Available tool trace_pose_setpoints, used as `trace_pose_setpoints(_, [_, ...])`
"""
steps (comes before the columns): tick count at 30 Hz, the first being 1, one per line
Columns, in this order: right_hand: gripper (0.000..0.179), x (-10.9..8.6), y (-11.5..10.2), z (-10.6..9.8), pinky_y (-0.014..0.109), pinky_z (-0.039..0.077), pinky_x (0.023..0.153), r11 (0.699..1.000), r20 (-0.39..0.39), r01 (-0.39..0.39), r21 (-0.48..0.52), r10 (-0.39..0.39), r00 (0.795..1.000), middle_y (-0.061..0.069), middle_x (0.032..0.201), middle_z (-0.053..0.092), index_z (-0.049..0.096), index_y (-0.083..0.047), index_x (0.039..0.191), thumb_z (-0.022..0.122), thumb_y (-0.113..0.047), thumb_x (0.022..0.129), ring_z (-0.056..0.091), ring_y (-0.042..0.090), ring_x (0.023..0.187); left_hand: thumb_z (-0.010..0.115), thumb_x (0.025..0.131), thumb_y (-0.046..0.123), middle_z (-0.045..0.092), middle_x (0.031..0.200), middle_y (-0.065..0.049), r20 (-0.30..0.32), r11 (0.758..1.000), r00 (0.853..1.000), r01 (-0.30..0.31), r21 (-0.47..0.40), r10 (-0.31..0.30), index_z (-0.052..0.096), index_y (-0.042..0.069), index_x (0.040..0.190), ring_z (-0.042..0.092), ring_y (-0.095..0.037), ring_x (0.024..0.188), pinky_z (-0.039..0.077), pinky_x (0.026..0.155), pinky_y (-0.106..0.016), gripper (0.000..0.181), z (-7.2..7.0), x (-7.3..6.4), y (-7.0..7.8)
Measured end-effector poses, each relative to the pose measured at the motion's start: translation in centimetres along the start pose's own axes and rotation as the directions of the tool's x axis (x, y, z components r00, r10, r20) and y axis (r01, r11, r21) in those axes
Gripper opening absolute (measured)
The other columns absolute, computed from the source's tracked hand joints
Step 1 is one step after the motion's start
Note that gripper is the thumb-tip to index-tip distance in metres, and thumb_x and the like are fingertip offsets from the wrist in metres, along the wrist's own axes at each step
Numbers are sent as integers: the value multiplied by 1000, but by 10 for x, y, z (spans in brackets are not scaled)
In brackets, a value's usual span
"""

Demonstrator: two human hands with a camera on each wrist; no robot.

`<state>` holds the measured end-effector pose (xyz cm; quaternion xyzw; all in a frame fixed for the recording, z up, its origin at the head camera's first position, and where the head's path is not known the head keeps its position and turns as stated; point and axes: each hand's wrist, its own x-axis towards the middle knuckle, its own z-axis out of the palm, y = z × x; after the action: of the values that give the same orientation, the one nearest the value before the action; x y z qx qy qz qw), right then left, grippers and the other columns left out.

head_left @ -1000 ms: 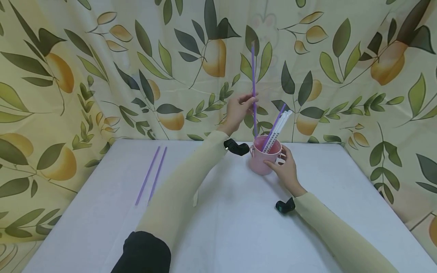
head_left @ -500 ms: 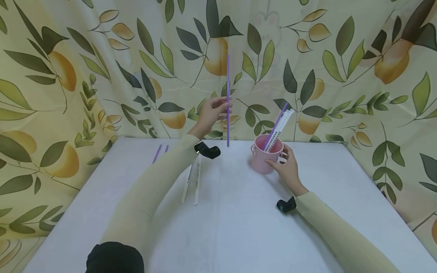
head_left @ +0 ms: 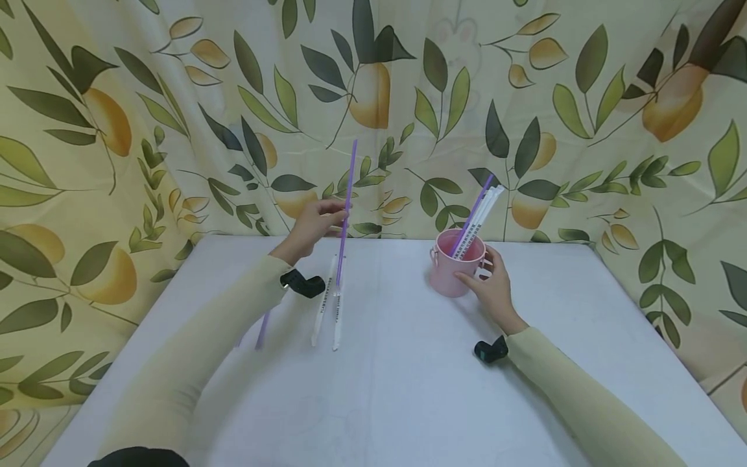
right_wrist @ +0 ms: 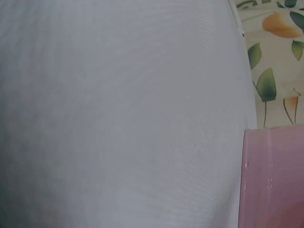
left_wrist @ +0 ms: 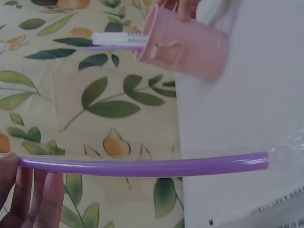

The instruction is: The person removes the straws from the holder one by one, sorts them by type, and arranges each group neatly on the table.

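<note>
At the far left, a pale sleeve runs up to the left hand, with a dark band at its lower end. On the near side of the left hand, the ends of purple straws show on the white table, mostly covered by the forearm. A black wrist camera sits just below the hand.

The left hand pinches one long straw between thumb and fingers, raised off the table. This purple straw stands nearly upright, leaning slightly, with part above the fingers and part below. Beneath the hand and a little nearer the person, two white straws with dark print lie side by side on the table; in the head view the held straw's lower end overlaps one of them.

Well to the right of the left hand stands a pink cup with small side handles. White straws and a purple one lean out of it toward the right.

The right hand grips the cup's right side, thumb across the front, the other fingers partly hidden behind. Below that hand is another black wrist camera, then the right sleeve. A leafy, fruit-patterned curtain hangs beyond both hands.
</note>
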<state>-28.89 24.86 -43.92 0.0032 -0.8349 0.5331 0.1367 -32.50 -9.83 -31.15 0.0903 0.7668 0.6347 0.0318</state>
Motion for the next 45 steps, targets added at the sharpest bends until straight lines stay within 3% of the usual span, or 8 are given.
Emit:
trace_pose_setpoints(5, [84, 0, 0, 0, 49, 39, 103, 1000, 3, 10, -8, -10, 1000, 18, 144, 37, 23, -10, 147, 73, -24, 82, 41, 35, 125, 54, 94, 8, 60, 92, 1, -22, 998, 1000, 16, 53, -15, 57, -5, 123, 61, -6, 77, 58, 77, -28, 32, -25, -10, -13])
trace_pose_setpoints(10, [84, 0, 2, 0, 50, 39, 104, 1000, 8, 6, -14, -5, 1000, 18, 145, 36, 22, -10, 148, 73, -25, 82, 40, 35, 126, 54, 95, 9, 60, 85, 8, -45, 992, 996, 79, 97, -75, 52, -8, 127, 60, -3, 73, 57, 71, -22, 36, -51, -20, -30])
trace_pose_setpoints(23, [83, 0, 0, -2, 51, 39, 103, 1000, -2, 2, -16, -2, 1000, 18, 145, 37, 23, -11, 147, 73, -25, 82, 40, 37, 125, 52, 96, 11, 63, 85, 10, -52, 941, 971, 240, 237, -234, 48, -10, 129, 62, -7, 81, 56, 73, -20, 40, -120, -42, -78])
trace_pose_setpoints(26, [84, 0, 0, -1, 50, 39, 103, 1000, -1, -6, -17, 6, 1000, 17, 145, 37, 23, -11, 147, 73, -26, 82, 40, 36, 126, 50, 96, 11, 66, 98, -10, -55, 928, 965, 260, 268, -255, 47, -11, 130, 62, -7, 81, 57, 76, -22, 40, -130, -48, -90])
trace_pose_setpoints(29, [83, -1, -1, -1, 51, 39, 103, 1000, 1, -9, -16, 9, 1000, 17, 145, 36, 24, -11, 147, 73, -26, 82, 40, 36, 126, 50, 96, 11, 60, 115, -23, -62, 915, 959, 283, 288, -277, 47, -12, 130, 60, -5, 80, 56, 77, -23, 41, -138, -54, -102])
trace_pose_setpoints(36, [84, -1, 0, -1, 52, 39, 104, 1000, 10, -10, -9, 10, 1000, 17, 146, 36, 23, -12, 147, 73, -26, 82, 39, 36, 127, 53, 95, 11, 65, 109, -14, -79, 877, 939, 342, 337, -336, 48, -12, 128, 61, -8, 82, 56, 79, -25, 41, -151, -67, -123])
trace_pose_setpoints(42, [84, -1, -1, 0, 52, 39, 104, 1000, 10, -1, -11, 1, 1000, 17, 146, 36, 23, -12, 148, 73, -26, 82, 39, 36, 127, 54, 93, 10, 61, 117, -25, -82, 861, 932, 358, 362, -354, 47, -14, 128, 62, -10, 85, 55, 86, -34, 43, -161, -74, -131])
trace_pose_setpoints(45, [85, 0, -1, -1, 52, 39, 103, 1000, 10, 2, -12, -2, 1000, 17, 146, 36, 23, -12, 148, 74, -26, 82, 39, 36, 127, 54, 93, 10, 59, 120, -27, -97, 846, 927, 371, 383, -363, 48, -14, 128, 60, -7, 81, 55, 83, -31, 43, -165, -76, -136])
